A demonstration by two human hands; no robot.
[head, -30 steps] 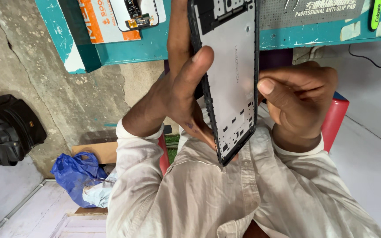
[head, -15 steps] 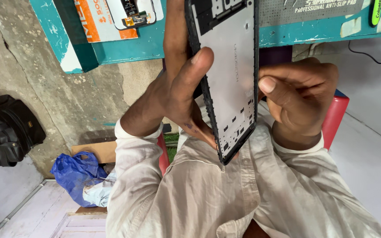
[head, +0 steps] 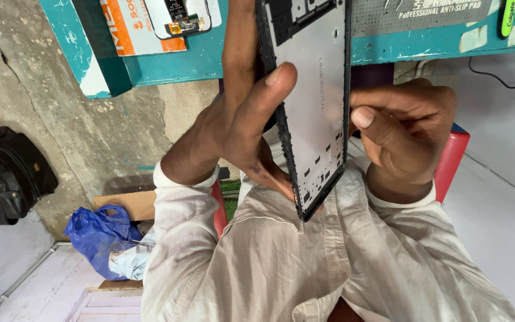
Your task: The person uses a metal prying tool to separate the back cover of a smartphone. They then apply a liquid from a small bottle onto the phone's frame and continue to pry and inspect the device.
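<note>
I hold a phone's middle frame (head: 314, 101), a silver metal plate with a black plastic rim, upright in front of my chest. My left hand (head: 239, 125) grips its left side, thumb laid across the front and fingers behind it. On the right rim, my right hand (head: 406, 131) presses its thumb, its other fingers curled behind the edge. The frame's top runs out of view.
A teal table (head: 210, 59) lies ahead with a small phone part on a white and orange card (head: 177, 15), a grey mat (head: 424, 15) and a green tube (head: 508, 18). A red stool (head: 451, 161), black bag (head: 7, 173) and blue plastic bag (head: 99, 235) are below.
</note>
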